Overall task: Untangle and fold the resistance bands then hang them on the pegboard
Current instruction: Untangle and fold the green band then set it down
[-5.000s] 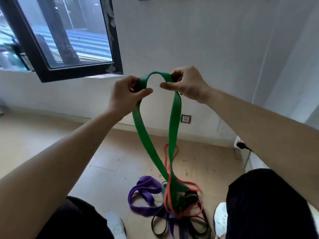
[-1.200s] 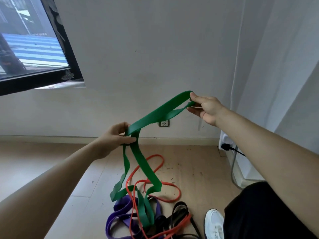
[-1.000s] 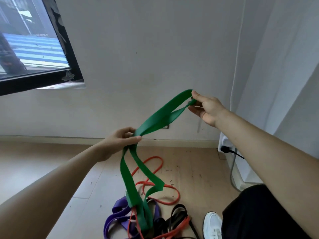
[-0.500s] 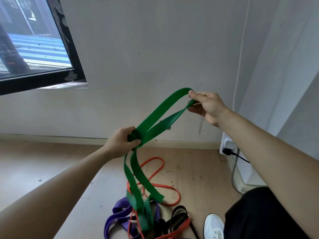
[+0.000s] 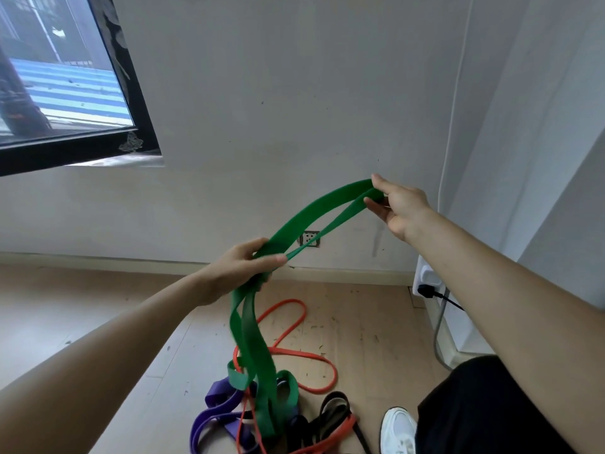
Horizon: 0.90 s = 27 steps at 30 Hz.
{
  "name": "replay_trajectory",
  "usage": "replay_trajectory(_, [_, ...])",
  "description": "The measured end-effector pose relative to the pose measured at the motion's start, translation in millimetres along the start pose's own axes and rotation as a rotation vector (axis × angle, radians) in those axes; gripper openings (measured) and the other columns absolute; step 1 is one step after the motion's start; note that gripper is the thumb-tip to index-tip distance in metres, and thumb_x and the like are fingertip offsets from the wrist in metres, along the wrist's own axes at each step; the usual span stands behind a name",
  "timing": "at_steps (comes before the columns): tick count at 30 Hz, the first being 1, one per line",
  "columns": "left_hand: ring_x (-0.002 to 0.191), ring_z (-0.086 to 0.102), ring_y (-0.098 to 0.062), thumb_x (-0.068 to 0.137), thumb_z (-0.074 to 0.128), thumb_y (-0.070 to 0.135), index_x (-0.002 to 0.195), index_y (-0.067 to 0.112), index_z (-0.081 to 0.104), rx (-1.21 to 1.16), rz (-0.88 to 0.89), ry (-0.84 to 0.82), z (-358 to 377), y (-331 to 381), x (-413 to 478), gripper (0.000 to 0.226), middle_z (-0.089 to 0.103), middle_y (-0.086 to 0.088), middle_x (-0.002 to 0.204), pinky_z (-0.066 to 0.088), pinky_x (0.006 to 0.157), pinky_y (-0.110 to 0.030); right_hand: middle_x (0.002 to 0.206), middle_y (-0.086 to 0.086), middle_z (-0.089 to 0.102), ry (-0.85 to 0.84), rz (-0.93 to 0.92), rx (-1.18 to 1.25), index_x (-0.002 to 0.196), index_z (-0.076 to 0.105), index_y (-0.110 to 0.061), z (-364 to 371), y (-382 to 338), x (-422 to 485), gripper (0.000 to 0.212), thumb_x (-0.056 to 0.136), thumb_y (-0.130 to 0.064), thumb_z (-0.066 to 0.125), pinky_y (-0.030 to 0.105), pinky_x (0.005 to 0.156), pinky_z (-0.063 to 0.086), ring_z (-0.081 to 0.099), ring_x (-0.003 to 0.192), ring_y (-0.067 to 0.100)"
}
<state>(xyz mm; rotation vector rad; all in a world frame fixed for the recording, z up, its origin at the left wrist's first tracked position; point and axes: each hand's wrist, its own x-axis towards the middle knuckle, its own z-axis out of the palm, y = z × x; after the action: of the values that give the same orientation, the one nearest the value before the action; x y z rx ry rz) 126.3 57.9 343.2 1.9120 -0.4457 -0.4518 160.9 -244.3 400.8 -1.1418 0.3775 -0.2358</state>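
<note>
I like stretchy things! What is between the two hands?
In the head view, two strands of the green band run from the left hand to the right hand.

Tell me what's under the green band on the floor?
A purple band, red band and black bands tangle beneath the green band; their crossings underneath are hidden.

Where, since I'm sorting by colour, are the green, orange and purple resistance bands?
green resistance band (image 5: 314, 209), head view, raised upper strand.
orange resistance band (image 5: 289, 301), head view, top of floor loop.
purple resistance band (image 5: 218, 393), head view, wide folded part.
</note>
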Motion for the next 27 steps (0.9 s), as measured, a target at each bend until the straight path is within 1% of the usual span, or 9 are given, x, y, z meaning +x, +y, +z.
replay_trajectory(2, [0.067, 0.055, -0.011, 0.084, 0.080, 0.039, 0.124, 0.021, 0.060, 0.075, 0.044, 0.024, 4, 0, 1, 0.047, 0.057, 0.006, 0.076, 0.047, 0.061, -0.025, 0.098, 0.014, 0.071, 0.020, -0.030, -0.006, 0.092, 0.069, 0.000, 0, -1, 0, 0.024, 0.084, -0.019, 0.081, 0.023, 0.062, 0.060, 0.073, 0.082, 0.023])
replay_trajectory(6, [0.069, 0.061, -0.012, 0.098, 0.063, 0.027, 0.112, 0.022, 0.066, 0.172, 0.090, 0.102, 8, -5, 3, 0.015, 0.068, 0.001, 0.082, 0.050, 0.065, -0.027, 0.097, 0.012, 0.072, 0.025, -0.065, -0.052, 0.085, 0.069, -0.003, -4, -2, 0, 0.024, 0.083, -0.023, 0.082, 0.023, 0.062, 0.059, 0.073, 0.082, 0.022])
replay_trajectory(10, [0.090, 0.070, -0.026, 0.104, 0.052, 0.028, 0.106, 0.021, 0.072, 0.210, 0.041, 0.076, 1, -9, 0, 0.022, 0.074, -0.007, 0.095, 0.056, 0.089, -0.041, 0.091, 0.011, 0.072, -0.007, -0.120, -0.191, 0.081, 0.069, -0.005, -5, 0, -1, 0.029, 0.081, -0.029, 0.083, 0.022, 0.060, 0.057, 0.072, 0.077, 0.021])
replay_trajectory(13, [0.085, 0.064, -0.024, 0.103, 0.054, 0.030, 0.099, 0.024, 0.076, 0.159, 0.016, 0.039, -3, -9, -3, 0.024, 0.067, -0.009, 0.087, 0.049, 0.085, -0.040, 0.088, 0.010, 0.071, -0.031, -0.128, -0.295, 0.087, 0.070, -0.005, -6, 1, -4, 0.032, 0.083, -0.035, 0.081, 0.021, 0.056, 0.056, 0.069, 0.071, 0.018])
replay_trajectory(16, [0.090, 0.067, -0.025, 0.100, 0.058, 0.022, 0.109, 0.018, 0.075, -0.033, 0.009, 0.074, -7, -9, -3, 0.019, 0.071, -0.014, 0.093, 0.052, 0.088, -0.038, 0.082, 0.008, 0.068, -0.029, -0.087, -0.403, 0.085, 0.070, -0.007, -11, 4, -2, 0.032, 0.083, -0.037, 0.081, 0.021, 0.051, 0.053, 0.065, 0.062, 0.016])
replay_trajectory(20, [0.084, 0.062, -0.020, 0.101, 0.053, 0.012, 0.111, 0.007, 0.071, -0.170, 0.028, 0.170, -10, -5, -4, 0.021, 0.066, -0.003, 0.082, 0.050, 0.079, -0.029, 0.074, 0.010, 0.065, -0.095, 0.028, -0.741, 0.099, 0.069, -0.005, -22, 15, 3, 0.040, 0.091, -0.044, 0.070, 0.025, 0.048, 0.051, 0.061, 0.053, 0.016])
replay_trajectory(23, [0.076, 0.056, -0.016, 0.103, 0.047, 0.011, 0.111, 0.004, 0.069, -0.224, 0.042, 0.222, -10, -1, -3, 0.024, 0.060, -0.002, 0.079, 0.046, 0.073, -0.028, 0.075, 0.013, 0.067, -0.191, 0.092, -1.053, 0.102, 0.068, -0.003, -23, 24, 0, 0.049, 0.099, -0.050, 0.056, 0.030, 0.054, 0.054, 0.064, 0.059, 0.022])
replay_trajectory(25, [0.076, 0.054, -0.017, 0.102, 0.047, 0.012, 0.111, 0.004, 0.068, -0.270, 0.061, 0.235, -9, 4, -1, 0.024, 0.058, -0.003, 0.079, 0.045, 0.073, -0.028, 0.080, 0.010, 0.068, -0.275, -0.057, -1.210, 0.098, 0.071, -0.006, -13, 27, -5, 0.047, 0.098, -0.051, 0.058, 0.033, 0.064, 0.057, 0.065, 0.069, 0.024])
replay_trajectory(27, [0.076, 0.053, -0.017, 0.099, 0.054, 0.019, 0.107, 0.005, 0.069, -0.271, 0.083, 0.202, -6, 10, 1, 0.022, 0.058, -0.003, 0.079, 0.045, 0.075, -0.028, 0.092, 0.004, 0.069, -0.474, -0.216, -1.068, 0.105, 0.073, -0.013, 2, 28, -15, 0.034, 0.092, -0.044, 0.069, 0.032, 0.075, 0.053, 0.065, 0.085, 0.020])
